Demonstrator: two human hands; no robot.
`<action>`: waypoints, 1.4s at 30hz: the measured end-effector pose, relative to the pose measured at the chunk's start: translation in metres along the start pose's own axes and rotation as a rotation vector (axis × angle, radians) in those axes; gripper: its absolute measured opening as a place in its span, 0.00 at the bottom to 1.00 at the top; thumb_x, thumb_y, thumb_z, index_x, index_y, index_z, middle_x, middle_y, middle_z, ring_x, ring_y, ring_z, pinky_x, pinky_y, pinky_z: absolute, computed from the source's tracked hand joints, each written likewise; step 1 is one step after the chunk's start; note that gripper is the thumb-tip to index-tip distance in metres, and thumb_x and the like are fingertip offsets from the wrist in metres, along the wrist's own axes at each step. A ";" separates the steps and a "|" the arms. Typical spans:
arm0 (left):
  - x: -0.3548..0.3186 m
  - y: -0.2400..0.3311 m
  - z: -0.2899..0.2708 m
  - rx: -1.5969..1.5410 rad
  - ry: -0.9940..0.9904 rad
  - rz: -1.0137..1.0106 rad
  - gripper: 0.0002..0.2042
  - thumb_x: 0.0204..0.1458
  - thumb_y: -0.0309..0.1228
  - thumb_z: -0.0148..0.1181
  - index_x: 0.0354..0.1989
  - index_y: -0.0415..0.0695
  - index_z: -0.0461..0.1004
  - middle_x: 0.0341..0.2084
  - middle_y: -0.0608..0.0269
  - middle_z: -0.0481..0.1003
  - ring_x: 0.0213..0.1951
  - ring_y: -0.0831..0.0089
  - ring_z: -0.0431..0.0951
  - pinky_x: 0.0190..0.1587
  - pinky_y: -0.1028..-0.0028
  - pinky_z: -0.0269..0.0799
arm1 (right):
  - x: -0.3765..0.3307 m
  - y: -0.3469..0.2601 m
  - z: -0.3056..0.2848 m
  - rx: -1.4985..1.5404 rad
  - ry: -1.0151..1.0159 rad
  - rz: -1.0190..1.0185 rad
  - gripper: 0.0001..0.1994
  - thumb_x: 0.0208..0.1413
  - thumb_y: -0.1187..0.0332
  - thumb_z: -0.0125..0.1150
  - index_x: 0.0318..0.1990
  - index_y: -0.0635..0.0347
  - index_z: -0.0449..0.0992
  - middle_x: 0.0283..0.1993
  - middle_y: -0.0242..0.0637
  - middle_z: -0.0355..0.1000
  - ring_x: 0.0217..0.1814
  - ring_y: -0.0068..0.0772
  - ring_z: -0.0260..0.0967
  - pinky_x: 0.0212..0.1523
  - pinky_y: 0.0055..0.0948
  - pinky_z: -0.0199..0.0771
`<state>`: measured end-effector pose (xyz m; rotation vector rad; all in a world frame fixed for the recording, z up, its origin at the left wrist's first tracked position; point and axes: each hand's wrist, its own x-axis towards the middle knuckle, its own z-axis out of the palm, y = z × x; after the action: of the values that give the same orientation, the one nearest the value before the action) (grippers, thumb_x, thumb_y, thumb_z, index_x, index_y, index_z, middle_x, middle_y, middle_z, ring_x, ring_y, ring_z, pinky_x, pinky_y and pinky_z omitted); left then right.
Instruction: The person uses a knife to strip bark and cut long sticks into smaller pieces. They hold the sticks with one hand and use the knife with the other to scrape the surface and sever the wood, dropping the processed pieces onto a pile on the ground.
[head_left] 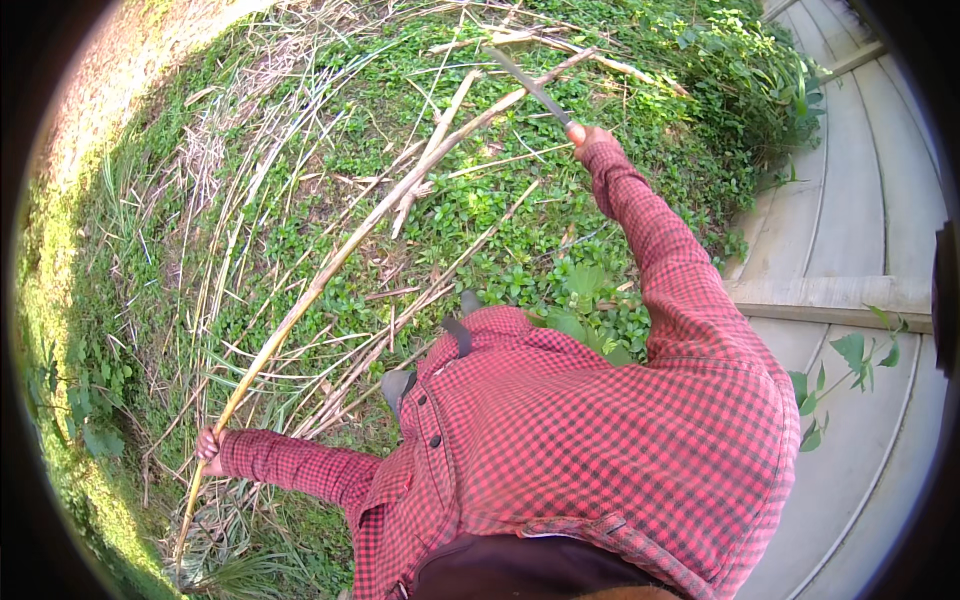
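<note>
My left hand, out at the lower left, is closed round a long yellowish-brown stalk. The stalk runs up and to the right in a shallow curve, and its thin lower end sticks out below my fist. At the upper right, my right hand grips a machete by its orange-red handle, with the blade pointing up and left. In the picture the blade crosses the stalk's far part; I cannot tell whether they touch. Both arms are stretched out in red-and-black checked sleeves.
Dry cut stalks and straw lie scattered over low green plants. A grey panelled wall with a horizontal rail stands along the right, leafy growth beside it. Sunlit ground borders the left.
</note>
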<state>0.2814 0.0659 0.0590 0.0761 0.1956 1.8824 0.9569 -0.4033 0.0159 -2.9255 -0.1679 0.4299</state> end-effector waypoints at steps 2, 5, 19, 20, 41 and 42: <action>0.018 0.031 0.011 0.051 0.006 0.043 0.25 0.54 0.56 0.37 0.13 0.50 0.56 0.05 0.74 0.50 0.06 0.80 0.49 0.09 0.79 0.48 | 0.023 0.014 -0.009 0.032 -0.032 0.164 0.20 0.46 0.56 0.59 0.49 0.45 0.71 0.45 0.42 0.72 0.48 0.42 0.70 0.48 0.38 0.69; 0.042 0.049 0.013 0.117 0.088 0.140 0.24 0.55 0.54 0.37 0.14 0.50 0.56 0.05 0.73 0.49 0.06 0.79 0.49 0.09 0.78 0.48 | 0.042 0.038 -0.011 -0.058 -0.016 -0.053 0.19 0.45 0.57 0.60 0.47 0.45 0.73 0.45 0.43 0.72 0.48 0.44 0.69 0.48 0.38 0.69; 0.062 0.121 0.043 0.086 0.139 0.393 0.17 0.54 0.41 0.41 0.14 0.51 0.55 0.04 0.71 0.54 0.05 0.78 0.52 0.08 0.82 0.50 | 0.086 0.081 -0.028 -0.170 -0.087 -0.194 0.21 0.42 0.57 0.62 0.45 0.53 0.73 0.45 0.45 0.72 0.48 0.44 0.69 0.47 0.38 0.69; 0.064 0.120 0.033 0.083 0.098 0.372 0.16 0.54 0.41 0.40 0.16 0.51 0.56 0.05 0.71 0.53 0.05 0.79 0.51 0.08 0.82 0.50 | 0.096 0.086 -0.018 -0.182 0.003 -0.080 0.21 0.42 0.58 0.61 0.45 0.54 0.73 0.43 0.46 0.72 0.47 0.45 0.69 0.47 0.38 0.69; -0.026 -0.128 -0.181 0.151 0.579 -0.174 0.12 0.53 0.30 0.38 0.16 0.48 0.58 0.07 0.72 0.55 0.07 0.78 0.54 0.09 0.80 0.54 | -0.094 -0.095 0.024 0.978 -0.183 -0.635 0.17 0.40 0.77 0.65 0.41 0.67 0.69 0.38 0.41 0.72 0.35 0.28 0.71 0.42 0.27 0.73; -0.033 -0.133 -0.183 0.141 0.522 -0.167 0.12 0.54 0.29 0.39 0.17 0.48 0.58 0.07 0.72 0.56 0.08 0.78 0.55 0.09 0.80 0.54 | -0.100 -0.113 0.036 0.872 -0.233 -0.680 0.22 0.40 0.70 0.68 0.44 0.65 0.70 0.41 0.41 0.73 0.39 0.29 0.71 0.45 0.28 0.71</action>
<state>0.3887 0.0572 -0.1422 -0.3297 0.6706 1.6873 0.8419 -0.3006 0.0311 -1.8191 -0.7536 0.5388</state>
